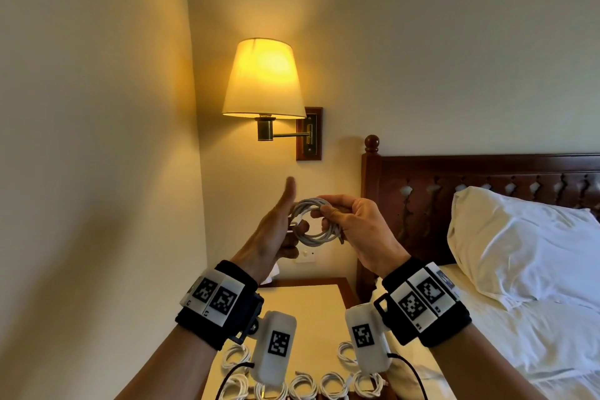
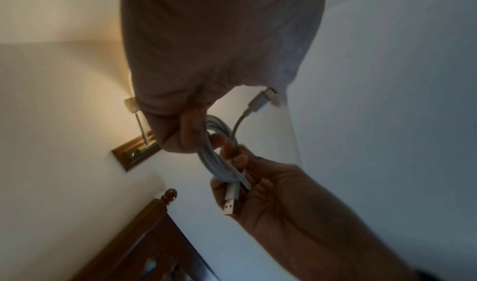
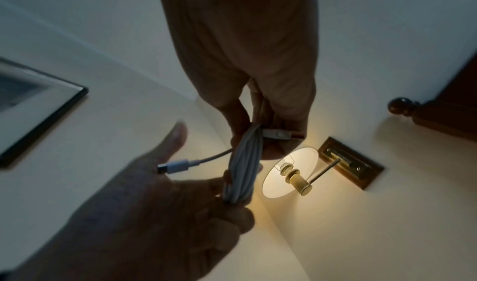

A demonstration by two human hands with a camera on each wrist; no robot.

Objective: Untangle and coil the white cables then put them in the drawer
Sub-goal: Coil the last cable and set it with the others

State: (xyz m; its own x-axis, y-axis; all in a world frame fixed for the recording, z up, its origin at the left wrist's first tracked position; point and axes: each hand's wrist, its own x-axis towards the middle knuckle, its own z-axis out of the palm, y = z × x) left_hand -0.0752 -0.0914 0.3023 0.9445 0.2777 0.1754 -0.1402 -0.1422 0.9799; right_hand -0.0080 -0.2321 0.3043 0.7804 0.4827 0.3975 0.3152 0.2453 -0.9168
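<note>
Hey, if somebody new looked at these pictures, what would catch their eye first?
Probably the lit wall lamp glowing yellow in the corner, left of the dark wooden headboard. Just below it, the left hand and right hand hold a coiled white cable up in the air, above more coiled cables on the nightstand.

The tabletop carried a row of coiled cables along its near edge; a pillow lay on the bed.

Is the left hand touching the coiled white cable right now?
Touching. In the right wrist view, the left hand holds the coiled white cable between its fingers, thumb raised clear.
</note>
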